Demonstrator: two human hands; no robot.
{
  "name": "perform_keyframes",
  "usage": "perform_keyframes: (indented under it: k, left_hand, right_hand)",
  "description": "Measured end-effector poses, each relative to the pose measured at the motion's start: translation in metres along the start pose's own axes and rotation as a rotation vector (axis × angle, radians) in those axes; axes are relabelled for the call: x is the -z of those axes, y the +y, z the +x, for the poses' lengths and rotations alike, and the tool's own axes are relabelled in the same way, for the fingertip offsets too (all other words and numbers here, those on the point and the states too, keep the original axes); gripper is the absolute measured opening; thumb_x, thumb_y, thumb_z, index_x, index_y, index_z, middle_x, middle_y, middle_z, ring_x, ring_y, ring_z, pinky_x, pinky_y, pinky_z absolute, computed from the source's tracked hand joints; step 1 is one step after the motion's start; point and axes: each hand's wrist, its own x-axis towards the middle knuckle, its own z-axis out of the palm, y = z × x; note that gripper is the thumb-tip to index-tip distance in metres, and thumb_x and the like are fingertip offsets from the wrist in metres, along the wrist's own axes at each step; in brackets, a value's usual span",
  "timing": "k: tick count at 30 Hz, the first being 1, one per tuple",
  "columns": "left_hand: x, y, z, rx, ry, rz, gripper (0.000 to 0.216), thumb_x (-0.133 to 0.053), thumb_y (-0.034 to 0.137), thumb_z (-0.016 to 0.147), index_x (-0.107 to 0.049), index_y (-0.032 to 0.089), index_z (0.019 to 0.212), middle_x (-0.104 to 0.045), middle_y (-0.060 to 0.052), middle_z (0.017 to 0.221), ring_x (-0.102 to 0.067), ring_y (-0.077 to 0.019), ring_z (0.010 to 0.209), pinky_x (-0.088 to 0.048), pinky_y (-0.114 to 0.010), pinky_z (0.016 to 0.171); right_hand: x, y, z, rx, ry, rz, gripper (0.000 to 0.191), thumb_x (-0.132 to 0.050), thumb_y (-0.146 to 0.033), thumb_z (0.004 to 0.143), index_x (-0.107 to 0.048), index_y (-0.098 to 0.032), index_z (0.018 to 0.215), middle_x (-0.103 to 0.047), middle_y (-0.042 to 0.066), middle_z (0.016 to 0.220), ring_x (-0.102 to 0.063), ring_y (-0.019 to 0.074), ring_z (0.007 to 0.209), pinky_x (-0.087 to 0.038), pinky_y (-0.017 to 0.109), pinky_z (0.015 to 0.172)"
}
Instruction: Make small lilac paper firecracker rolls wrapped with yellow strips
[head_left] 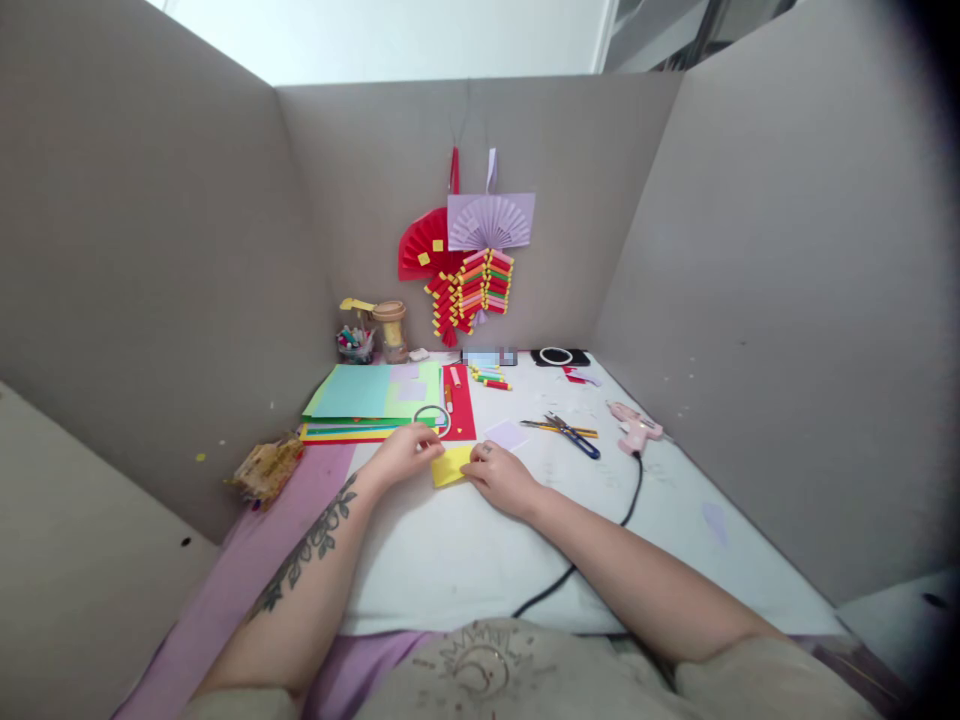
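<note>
A small yellow paper piece lies on the white table top between both hands. My left hand rests at its left edge with the fingers curled and pinching the paper. My right hand presses on its right side, fingers bent down onto the sheet. Just beyond the left hand lies a stack of coloured paper sheets with a tape ring on its near corner.
Scissors and a pink glue gun with a black cable lie to the right. A red sheet, small paper rolls, jars and hanging paper fans stand at the back. Cardboard walls enclose the table.
</note>
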Motion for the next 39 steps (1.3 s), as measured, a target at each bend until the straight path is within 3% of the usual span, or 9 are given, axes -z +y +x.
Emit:
perform_keyframes:
  k: [2,4,11,18,25,28,33,39]
  left_hand:
    - [-0.002,0.012,-0.005,-0.072,-0.129,-0.004,0.021,-0.058,0.036,0.074,-0.067,0.02,0.084,-0.066,-0.003,0.084,-0.059,-0.0178,0.078,-0.043,-0.025,0.069]
    - [-0.008,0.02,-0.009,-0.109,-0.178,0.052,0.018,-0.061,0.032,0.071,-0.067,0.021,0.084,-0.066,-0.003,0.083,-0.058,-0.0176,0.076,-0.042,-0.024,0.065]
    - [-0.015,0.02,-0.01,-0.105,-0.145,0.174,0.02,-0.047,0.022,0.074,-0.067,0.02,0.075,-0.067,-0.005,0.075,-0.056,-0.017,0.067,-0.037,-0.025,0.058]
    - [-0.013,0.011,-0.013,0.072,-0.186,0.048,0.022,-0.046,0.023,0.07,-0.068,0.017,0.069,-0.068,-0.004,0.068,-0.053,-0.0139,0.058,-0.034,-0.023,0.053]
    - [-0.016,0.002,-0.014,0.083,-0.202,-0.023,0.022,-0.045,0.024,0.069,-0.064,0.015,0.065,-0.063,-0.002,0.062,-0.049,-0.0122,0.056,-0.03,-0.023,0.05]
    - [-0.016,0.004,-0.014,0.075,-0.198,0.001,0.02,-0.045,0.022,0.069,-0.063,0.015,0.064,-0.062,-0.002,0.062,-0.048,-0.0122,0.055,-0.029,-0.023,0.05]
    - [-0.02,0.013,-0.013,-0.009,-0.165,0.003,0.019,-0.047,0.021,0.07,-0.065,0.016,0.074,-0.065,-0.003,0.071,-0.052,-0.0137,0.062,-0.034,-0.023,0.056]
    - [-0.025,0.017,-0.01,-0.047,-0.147,0.03,0.02,-0.045,0.02,0.074,-0.064,0.016,0.071,-0.063,-0.005,0.072,-0.052,-0.0142,0.063,-0.035,-0.023,0.059]
  right_hand:
    - [-0.001,-0.001,0.001,-0.003,-0.023,0.016,0.015,-0.054,-0.017,0.084,-0.067,-0.022,0.089,-0.059,0.005,0.081,-0.051,0.017,0.08,-0.041,0.028,0.072]
    - [-0.002,-0.001,0.003,-0.025,-0.036,0.027,0.012,-0.055,-0.016,0.082,-0.064,-0.02,0.088,-0.059,0.004,0.079,-0.052,0.0169,0.079,-0.04,0.028,0.071]
    - [0.003,-0.001,0.007,-0.069,-0.036,0.047,0.008,-0.056,-0.015,0.079,-0.062,-0.019,0.075,-0.059,0.005,0.077,-0.051,0.0181,0.081,-0.04,0.029,0.073]
    - [0.001,0.005,0.008,-0.252,-0.023,0.204,0.012,-0.056,-0.013,0.077,-0.065,-0.018,0.071,-0.058,0.004,0.075,-0.052,0.0159,0.077,-0.04,0.027,0.073]
    - [0.0,0.008,0.01,-0.385,-0.061,0.217,0.012,-0.055,-0.015,0.075,-0.064,-0.017,0.068,-0.055,0.002,0.071,-0.05,0.0148,0.073,-0.037,0.024,0.066]
    - [0.001,0.007,0.008,-0.356,-0.059,0.199,0.012,-0.053,-0.014,0.076,-0.062,-0.017,0.069,-0.055,0.003,0.073,-0.05,0.015,0.075,-0.037,0.024,0.067]
    - [0.004,0.001,0.005,-0.182,-0.064,0.194,0.008,-0.054,-0.012,0.074,-0.059,-0.017,0.078,-0.057,0.003,0.079,-0.05,0.0154,0.08,-0.038,0.026,0.074]
    - [0.004,-0.002,0.008,-0.179,-0.105,0.165,0.009,-0.053,-0.012,0.077,-0.059,-0.017,0.075,-0.057,0.003,0.079,-0.05,0.0152,0.08,-0.038,0.025,0.074]
